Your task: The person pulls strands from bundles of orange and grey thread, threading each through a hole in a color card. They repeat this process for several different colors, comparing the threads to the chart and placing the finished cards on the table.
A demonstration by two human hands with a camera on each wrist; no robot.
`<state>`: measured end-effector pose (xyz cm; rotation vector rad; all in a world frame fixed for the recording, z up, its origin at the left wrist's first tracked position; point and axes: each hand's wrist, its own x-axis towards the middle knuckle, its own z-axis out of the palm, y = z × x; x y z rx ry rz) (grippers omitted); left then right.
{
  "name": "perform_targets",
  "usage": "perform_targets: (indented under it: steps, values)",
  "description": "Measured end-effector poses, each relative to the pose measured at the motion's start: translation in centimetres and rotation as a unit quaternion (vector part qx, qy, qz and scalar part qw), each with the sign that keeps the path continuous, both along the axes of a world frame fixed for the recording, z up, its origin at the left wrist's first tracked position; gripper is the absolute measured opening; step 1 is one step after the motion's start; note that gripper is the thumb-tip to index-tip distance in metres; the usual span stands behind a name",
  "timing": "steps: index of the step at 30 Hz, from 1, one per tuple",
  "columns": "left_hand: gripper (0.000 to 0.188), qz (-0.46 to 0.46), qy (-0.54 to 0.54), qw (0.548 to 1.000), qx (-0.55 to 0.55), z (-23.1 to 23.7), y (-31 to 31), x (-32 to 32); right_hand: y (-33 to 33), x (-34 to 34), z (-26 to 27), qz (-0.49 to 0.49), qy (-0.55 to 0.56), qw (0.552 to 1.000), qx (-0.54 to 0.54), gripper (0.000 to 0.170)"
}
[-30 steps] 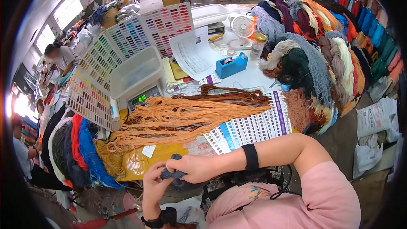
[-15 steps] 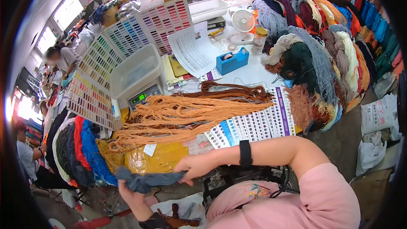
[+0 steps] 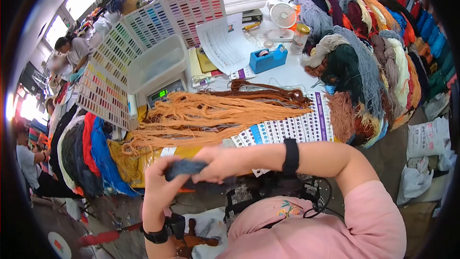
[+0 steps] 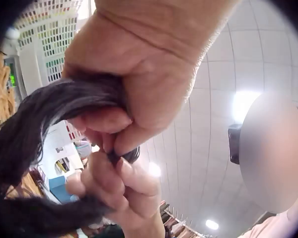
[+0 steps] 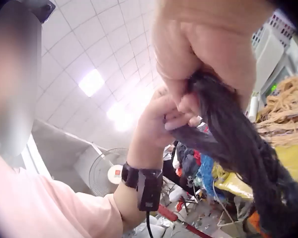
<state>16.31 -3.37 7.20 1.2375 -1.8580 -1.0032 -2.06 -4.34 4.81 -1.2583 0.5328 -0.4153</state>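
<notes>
Both hands grip a dark grey skein of yarn [image 3: 187, 167], held up in front of the table's near edge. My left hand [image 3: 160, 180] has its fingers curled round one part of it. Close beside it, my right hand [image 3: 218, 164] pinches another part. In the left wrist view the yarn [image 4: 20, 124] hangs in a loop, with the fingers of both hands meeting at a small tight turn of it. Seen from the right wrist, thick strands of the yarn [image 5: 243, 148] drop from under the right palm, which hides where they are gripped.
Orange yarn [image 3: 201, 120] lies across the table beside a fan of white shade cards [image 3: 287, 132]. Behind stand a scale [image 3: 165, 93] bearing a plastic tub [image 3: 158, 64], a folding colour chart [image 3: 143, 31] and a blue tape dispenser [image 3: 268, 60]. Yarn heaps [image 3: 359, 76] cover the right side.
Half a second ago the hands were apart, with the grey skein stretched between them. They have come back together and the skein is bunched between them. The left hand has moved up and right.
</notes>
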Motion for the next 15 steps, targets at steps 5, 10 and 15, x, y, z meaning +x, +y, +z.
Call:
perform_targets:
  steps: [5,10,15]
  values:
    - [0.023,-0.212,0.069,0.972,0.070,-0.9,1.4,2.3,-0.4,-1.2,3.4,-0.021,-0.028,0.986,0.165,0.021]
    - [0.090,-0.130,0.476,0.851,0.179,-1.0,0.6,-0.8,0.2,0.4,6.0,0.000,0.025,0.998,0.053,0.024]
    - [0.046,-0.300,0.736,0.585,0.163,4.7,-3.8,2.7,-1.7,0.2,5.7,-0.008,0.013,0.993,-0.116,0.015]
